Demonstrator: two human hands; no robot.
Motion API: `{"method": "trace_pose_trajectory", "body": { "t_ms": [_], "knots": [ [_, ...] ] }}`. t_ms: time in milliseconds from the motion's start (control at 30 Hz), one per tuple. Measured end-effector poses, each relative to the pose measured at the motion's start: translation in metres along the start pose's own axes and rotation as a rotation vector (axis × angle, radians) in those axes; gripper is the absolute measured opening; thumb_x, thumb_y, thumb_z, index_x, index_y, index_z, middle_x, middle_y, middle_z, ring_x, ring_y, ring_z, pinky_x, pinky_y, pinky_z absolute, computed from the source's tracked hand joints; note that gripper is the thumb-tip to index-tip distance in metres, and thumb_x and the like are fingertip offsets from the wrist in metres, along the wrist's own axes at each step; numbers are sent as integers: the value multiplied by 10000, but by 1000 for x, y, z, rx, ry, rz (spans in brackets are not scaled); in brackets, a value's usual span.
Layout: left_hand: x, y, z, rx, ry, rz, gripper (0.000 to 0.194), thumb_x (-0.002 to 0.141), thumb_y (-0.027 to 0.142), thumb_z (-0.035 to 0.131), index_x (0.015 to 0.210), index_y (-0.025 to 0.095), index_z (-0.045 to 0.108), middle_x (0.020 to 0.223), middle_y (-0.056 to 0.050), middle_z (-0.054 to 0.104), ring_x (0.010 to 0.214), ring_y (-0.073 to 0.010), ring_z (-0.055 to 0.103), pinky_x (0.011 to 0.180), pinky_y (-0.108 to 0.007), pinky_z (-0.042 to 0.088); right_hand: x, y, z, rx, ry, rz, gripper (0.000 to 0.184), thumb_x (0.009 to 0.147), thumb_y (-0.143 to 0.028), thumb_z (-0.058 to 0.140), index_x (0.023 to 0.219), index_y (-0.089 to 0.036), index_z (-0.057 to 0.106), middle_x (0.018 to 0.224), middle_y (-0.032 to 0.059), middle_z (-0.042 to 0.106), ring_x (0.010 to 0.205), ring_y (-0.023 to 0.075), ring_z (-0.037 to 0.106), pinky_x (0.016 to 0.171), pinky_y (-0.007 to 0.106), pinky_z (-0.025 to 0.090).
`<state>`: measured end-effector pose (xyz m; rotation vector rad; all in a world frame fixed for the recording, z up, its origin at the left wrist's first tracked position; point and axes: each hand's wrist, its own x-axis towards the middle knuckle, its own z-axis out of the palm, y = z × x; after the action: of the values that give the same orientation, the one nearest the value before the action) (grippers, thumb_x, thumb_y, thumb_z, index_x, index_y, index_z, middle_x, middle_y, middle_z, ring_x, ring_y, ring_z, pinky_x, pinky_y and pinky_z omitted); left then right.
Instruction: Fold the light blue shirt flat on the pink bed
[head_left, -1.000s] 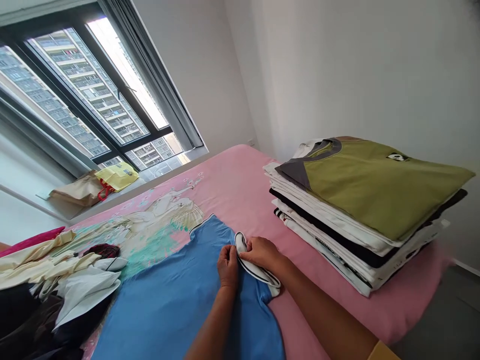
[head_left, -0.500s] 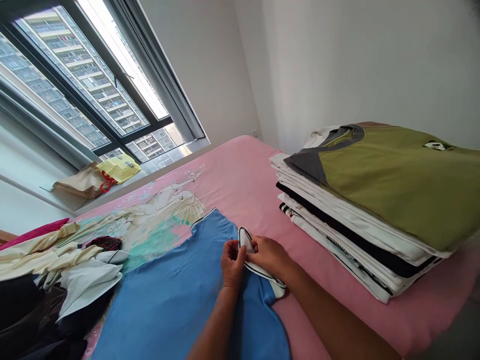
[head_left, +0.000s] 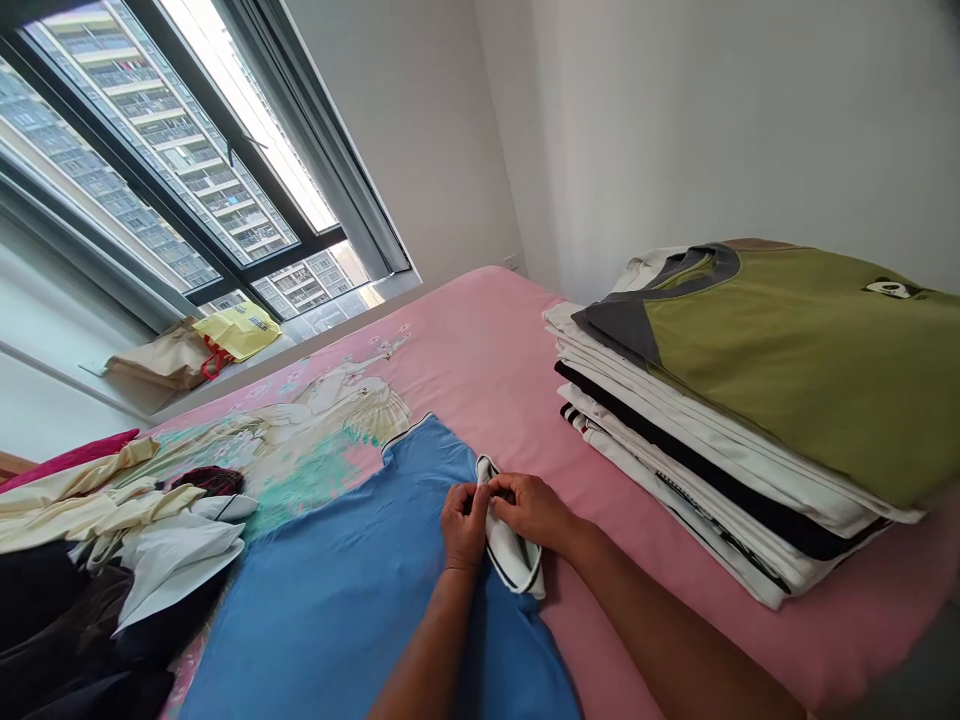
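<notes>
A blue shirt (head_left: 352,610) lies spread flat on the pink bed sheet (head_left: 487,370). Its white collar with black trim (head_left: 510,555) is bunched at the shirt's right edge. My left hand (head_left: 463,525) and my right hand (head_left: 534,510) meet over that collar, and both pinch its upper end with closed fingers. My forearms come in from the bottom edge of the view.
A stack of folded shirts (head_left: 742,420) with an olive green one on top stands at the right. A heap of loose clothes (head_left: 112,560) lies at the left. A yellow bag (head_left: 236,332) and a brown paper bag (head_left: 161,360) rest on the window sill.
The collar has been gathered into a shorter bunch under my hands, which have drawn closer together. The view has shifted a little.
</notes>
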<state>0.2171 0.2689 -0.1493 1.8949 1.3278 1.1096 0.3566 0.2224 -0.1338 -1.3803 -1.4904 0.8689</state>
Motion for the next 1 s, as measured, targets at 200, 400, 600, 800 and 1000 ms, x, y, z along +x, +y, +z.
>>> {"method": "trace_pose_trajectory", "body": {
  "t_ms": [200, 400, 600, 800, 1000],
  "knots": [
    [5, -10, -1, -9, -63, -90, 345, 755, 502, 568, 650, 176, 605, 636, 7, 548, 643, -137, 488, 625, -247, 385, 8, 7, 1, -50, 102, -42, 160, 790, -177, 464, 819, -205, 619, 864, 18, 653, 806, 141, 582, 728, 237, 416],
    [2, -10, -2, -94, 6, -102, 226, 720, 387, 583, 615, 187, 592, 615, 21, 508, 630, -126, 453, 609, -234, 356, 23, 16, 3, -172, 247, 51, 271, 790, -371, 582, 1010, -213, 593, 1009, 50, 630, 882, 165, 575, 720, 252, 390],
    [-1, -2, -3, -420, 164, -288, 220, 652, 352, 586, 535, 196, 484, 493, 68, 363, 474, -81, 334, 471, -210, 294, 38, 27, 4, -126, 138, 119, 259, 917, -272, 365, 780, -194, 570, 706, -1, 614, 626, 107, 518, 565, 213, 324],
    [-1, 1, -2, -594, 268, -369, 262, 608, 410, 551, 558, 218, 381, 469, 84, 337, 411, -74, 330, 412, -208, 301, 44, 22, 14, -152, 173, 139, 162, 877, -237, 440, 801, -190, 576, 751, 23, 614, 653, 123, 524, 583, 226, 335],
    [-4, 4, -1, -659, 250, -369, 289, 609, 436, 615, 601, 207, 440, 471, 86, 369, 414, -69, 342, 417, -199, 302, 33, 13, 13, -178, 318, 2, 235, 787, -170, 533, 1007, -221, 594, 1040, 50, 599, 842, 127, 578, 721, 224, 418]
  ]
}}
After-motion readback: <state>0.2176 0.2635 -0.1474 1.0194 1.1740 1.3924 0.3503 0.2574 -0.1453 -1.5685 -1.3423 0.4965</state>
